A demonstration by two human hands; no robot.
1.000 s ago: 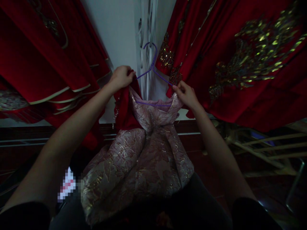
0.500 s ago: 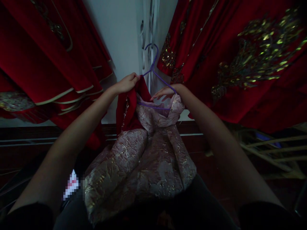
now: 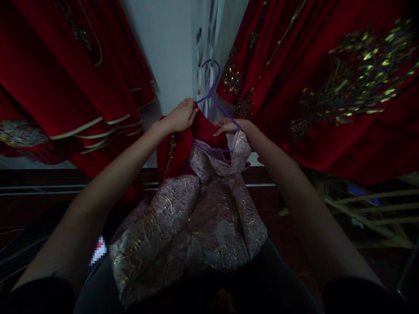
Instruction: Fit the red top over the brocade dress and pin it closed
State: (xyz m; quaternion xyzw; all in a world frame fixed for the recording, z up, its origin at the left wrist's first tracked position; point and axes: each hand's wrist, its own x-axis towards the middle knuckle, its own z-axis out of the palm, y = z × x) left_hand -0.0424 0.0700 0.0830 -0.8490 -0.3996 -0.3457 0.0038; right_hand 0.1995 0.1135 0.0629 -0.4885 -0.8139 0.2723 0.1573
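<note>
A pale pink-and-gold brocade dress (image 3: pixel 216 218) hangs on a purple hanger (image 3: pixel 214 89) and drapes down over my lap. A red garment (image 3: pixel 178 150) with a beaded trim lies over the hanger's left side, and part of it spreads behind the dress's neckline. My left hand (image 3: pixel 183 115) is closed on the red garment's upper edge, beside the hanger's left arm. Reaching past the hanger's right arm, my right hand (image 3: pixel 227 126) has its fingers stretched out and apart beside the red cloth. Whether those fingertips touch the cloth is hard to tell.
Red garments with pale piping (image 3: pixel 98 87) hang at the left. More red cloth with gold sequins (image 3: pixel 363 74) hangs at the right. White metal scrollwork (image 3: pixel 207 39) stands behind the hanger. A slatted wooden frame (image 3: pixel 376 213) sits low at the right.
The red garment has been drawn further right, behind the hanger and the dress's neckline. My left hand has turned slightly, and my right hand's fingers have shifted a little right.
</note>
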